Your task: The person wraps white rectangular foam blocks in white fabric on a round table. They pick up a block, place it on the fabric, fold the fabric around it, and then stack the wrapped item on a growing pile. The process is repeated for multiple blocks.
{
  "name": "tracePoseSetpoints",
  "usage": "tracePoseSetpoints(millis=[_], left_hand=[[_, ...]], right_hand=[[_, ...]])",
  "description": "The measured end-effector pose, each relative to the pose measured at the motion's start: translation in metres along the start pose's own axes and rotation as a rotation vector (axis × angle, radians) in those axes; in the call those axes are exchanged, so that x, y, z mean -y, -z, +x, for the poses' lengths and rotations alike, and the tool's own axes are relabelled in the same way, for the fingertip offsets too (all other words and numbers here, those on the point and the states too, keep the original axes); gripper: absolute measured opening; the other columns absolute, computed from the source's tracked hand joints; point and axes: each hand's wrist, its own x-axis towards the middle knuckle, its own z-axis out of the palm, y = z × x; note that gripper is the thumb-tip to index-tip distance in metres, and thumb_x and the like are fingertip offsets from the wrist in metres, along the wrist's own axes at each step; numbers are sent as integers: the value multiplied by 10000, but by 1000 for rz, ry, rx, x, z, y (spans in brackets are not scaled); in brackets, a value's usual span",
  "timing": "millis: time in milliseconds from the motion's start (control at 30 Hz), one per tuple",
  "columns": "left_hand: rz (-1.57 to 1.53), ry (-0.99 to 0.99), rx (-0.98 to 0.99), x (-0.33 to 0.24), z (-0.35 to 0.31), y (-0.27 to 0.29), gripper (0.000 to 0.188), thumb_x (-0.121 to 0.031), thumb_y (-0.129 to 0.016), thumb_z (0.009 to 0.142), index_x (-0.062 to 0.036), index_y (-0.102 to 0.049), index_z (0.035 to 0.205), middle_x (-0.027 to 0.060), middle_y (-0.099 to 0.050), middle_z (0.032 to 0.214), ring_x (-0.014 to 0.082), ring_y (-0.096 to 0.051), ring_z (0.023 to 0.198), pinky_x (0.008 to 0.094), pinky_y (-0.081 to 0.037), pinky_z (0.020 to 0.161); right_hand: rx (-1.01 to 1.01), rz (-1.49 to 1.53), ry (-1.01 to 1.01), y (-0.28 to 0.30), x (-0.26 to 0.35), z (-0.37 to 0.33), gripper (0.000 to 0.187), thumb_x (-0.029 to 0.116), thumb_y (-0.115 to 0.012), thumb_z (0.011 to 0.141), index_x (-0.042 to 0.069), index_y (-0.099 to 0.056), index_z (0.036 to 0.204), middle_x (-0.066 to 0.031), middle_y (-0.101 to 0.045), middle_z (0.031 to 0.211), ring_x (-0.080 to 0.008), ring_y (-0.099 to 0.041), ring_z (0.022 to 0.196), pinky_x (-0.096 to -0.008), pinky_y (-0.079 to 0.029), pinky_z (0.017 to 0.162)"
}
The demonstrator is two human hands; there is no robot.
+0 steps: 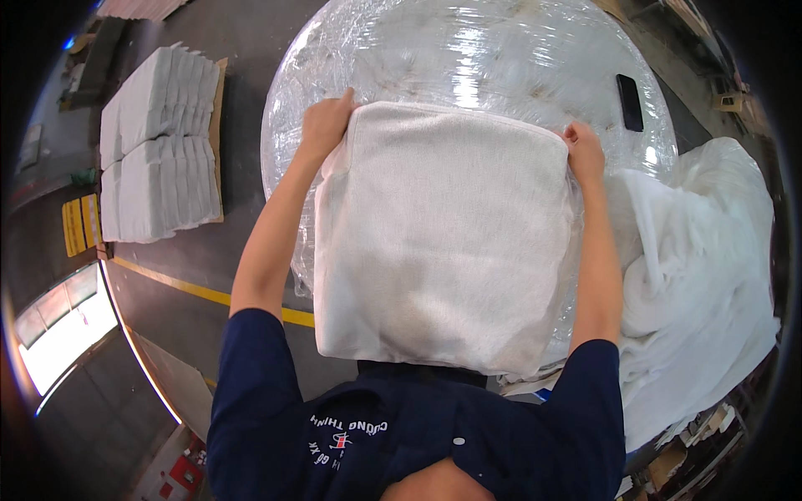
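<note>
**Cream cushion held by its two far corners on a plastic-wrapped work surface**

Nearest is the person's navy short-sleeved shirt, with a small emblem on the chest. Just beyond it lies the cream woven-fabric cushion, flat and roughly square, its near edge almost against the shirt. The left hand is at its far left corner, fingers curled in on the edge and one digit pointing away past the fabric. The right hand is at the far right corner, its fingers bent and apparently pinching the cloth.

The work looks well along: the fabric spreads evenly over the upper face, and the far edge is drawn fairly straight between the hands. What seems left is at the edges, since the near side sags and creases softly and both corners are in the fingers' grip, not yet let go. How the underside is finished cannot be told.

Under the cushion, a large rounded bundle wrapped in clear film serves as the surface, glossy and wrinkled. A black phone rests on its right side. To the right bulges a heap of white soft sheeting.

Farther left, stacks of whitish slabs stand on the dark floor, which a yellow line crosses. A bright opening glows beyond.
</note>
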Motion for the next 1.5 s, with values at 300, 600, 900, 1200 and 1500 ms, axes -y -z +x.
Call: tracePoseSetpoints(millis=[300, 600, 900, 1200, 1500], left_hand=[[-589, 200, -2, -50, -25, 14, 307, -296, -560, 989, -24, -652, 1098, 183, -676, 1027, 320, -641, 974, 410, -487, 845], [-676, 232, -216, -30, -47, 0, 372, -308, -684, 906, -27, -664, 1150, 184, -680, 1110, 310, -613, 1103, 393, -468, 958], [-633, 166, -310, -48, -39, -4, 194, -74, -693, 837, 29, -622, 986, 194, -670, 977, 374, -624, 941, 424, -472, 834], [-981, 557, 115, -22, -33, 1, 361, -326, -531, 992, -19, -650, 1140, 158, -679, 1066, 312, -600, 1023, 405, -486, 858], [-288, 63, -302, -82, -36, -6, 386, -340, -442, 1022, -12, -626, 1110, 203, -651, 1050, 380, -530, 1133, 515, -456, 900]], right_hand=[[-140, 431, -18, 0, 71, -34, 296, 318, -574, 972, 54, -702, 1015, -172, -691, 904, -374, -660, 879, -435, -499, 782], [160, 216, -172, -4, 60, -3, 352, 345, -539, 991, 33, -697, 1026, -216, -693, 956, -389, -664, 874, -423, -502, 775], [88, 570, -219, -16, 44, -17, 459, 419, -608, 958, -10, -697, 1093, -158, -727, 972, -222, -670, 899, -331, -491, 822], [97, 608, -265, -15, 55, -17, 473, 436, -588, 970, -10, -692, 1087, -158, -717, 980, -229, -649, 915, -333, -477, 858], [86, 584, -230, -20, 41, -18, 421, 387, -548, 1000, 8, -683, 1122, -165, -716, 1011, -224, -654, 940, -338, -483, 874]])
